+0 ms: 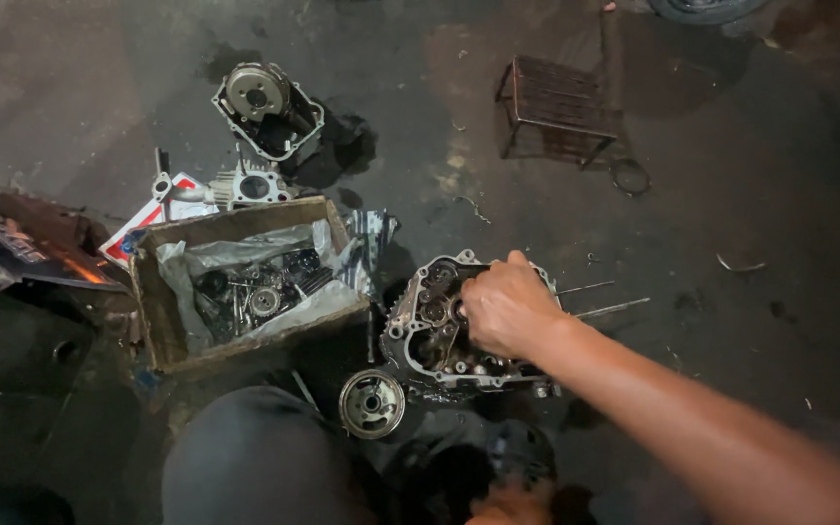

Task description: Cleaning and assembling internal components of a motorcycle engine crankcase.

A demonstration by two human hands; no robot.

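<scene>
Reaching into one open crankcase, the right hand curls, fingertips pinching something hidden inside. One box of parts and one round hub lie beside it on the floor.

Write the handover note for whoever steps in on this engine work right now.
Right hand: inside the open engine case on the floor, fingers curled on an inner part; whether it grips is unclear.
Left hand: low at the frame's bottom edge, mostly dark; state unclear.
Parts: round rotor-like piece beside the case; cardboard box lined with plastic holds loose gears and bolts; second case half and a small cylinder part lie farther away.
Done: case is split and open, parts taken out.
Left: gears remain inside the case.
</scene>
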